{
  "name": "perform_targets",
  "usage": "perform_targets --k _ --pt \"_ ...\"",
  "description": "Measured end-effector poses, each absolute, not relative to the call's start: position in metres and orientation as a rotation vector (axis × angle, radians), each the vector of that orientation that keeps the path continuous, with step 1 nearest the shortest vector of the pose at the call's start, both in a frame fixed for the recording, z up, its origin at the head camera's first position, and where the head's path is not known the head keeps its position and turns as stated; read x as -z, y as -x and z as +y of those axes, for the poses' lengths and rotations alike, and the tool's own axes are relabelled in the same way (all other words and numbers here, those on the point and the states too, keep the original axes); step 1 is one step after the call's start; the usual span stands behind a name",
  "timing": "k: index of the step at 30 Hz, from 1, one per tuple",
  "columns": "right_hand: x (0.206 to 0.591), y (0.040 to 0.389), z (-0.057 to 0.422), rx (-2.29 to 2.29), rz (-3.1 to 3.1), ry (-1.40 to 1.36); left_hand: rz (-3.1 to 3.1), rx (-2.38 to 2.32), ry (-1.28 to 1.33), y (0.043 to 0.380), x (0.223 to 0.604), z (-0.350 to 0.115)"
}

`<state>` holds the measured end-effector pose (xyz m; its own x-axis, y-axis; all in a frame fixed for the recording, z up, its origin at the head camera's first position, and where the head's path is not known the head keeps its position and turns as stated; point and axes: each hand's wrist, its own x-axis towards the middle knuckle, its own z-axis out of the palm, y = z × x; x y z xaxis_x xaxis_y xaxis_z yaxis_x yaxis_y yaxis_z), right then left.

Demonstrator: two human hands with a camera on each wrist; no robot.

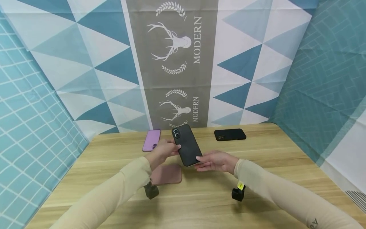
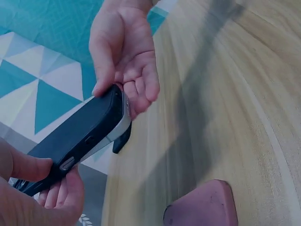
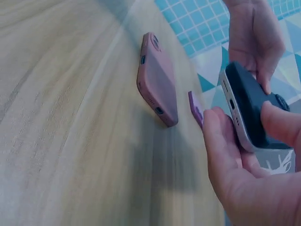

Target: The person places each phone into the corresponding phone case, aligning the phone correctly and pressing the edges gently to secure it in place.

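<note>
Both hands hold a smartphone [image 1: 188, 148] with a black back cover above the wooden table, camera side up and tilted. My left hand [image 1: 164, 152] grips its left long side near the camera end, thumb on the back and fingers underneath. At the opposite end, my right hand [image 1: 217, 161] pinches the lower right corner, its thumb on the black back and fingers below. A silver edge [image 3: 240, 122] shows under the black cover [image 3: 256, 106] in the right wrist view. Close below the left hand, a pink phone case [image 1: 168, 174] lies on the table.
A purple phone case [image 1: 151, 140] lies at the back, left of the phone. Farther right is a black phone case [image 1: 230, 134] with camera openings. The wooden table [image 1: 271, 159] ends at a patterned cloth backdrop [image 1: 177, 79]. Dark wrist devices hang under both sleeves.
</note>
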<state>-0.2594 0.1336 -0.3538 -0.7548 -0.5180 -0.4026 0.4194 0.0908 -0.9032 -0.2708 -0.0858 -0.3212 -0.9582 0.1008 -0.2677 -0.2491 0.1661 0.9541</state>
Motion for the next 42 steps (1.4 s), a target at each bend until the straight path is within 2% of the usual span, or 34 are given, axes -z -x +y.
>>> perform_targets --k 7,42 --pt "0.346 0.258 0.134 1.782 1.714 0.069 2.132 -1.899 0.153 0.269 0.321 -0.089" --pt "0.355 0.25 0.123 1.88 1.872 -0.032 2.149 -1.92 0.057 0.258 0.326 -0.097"
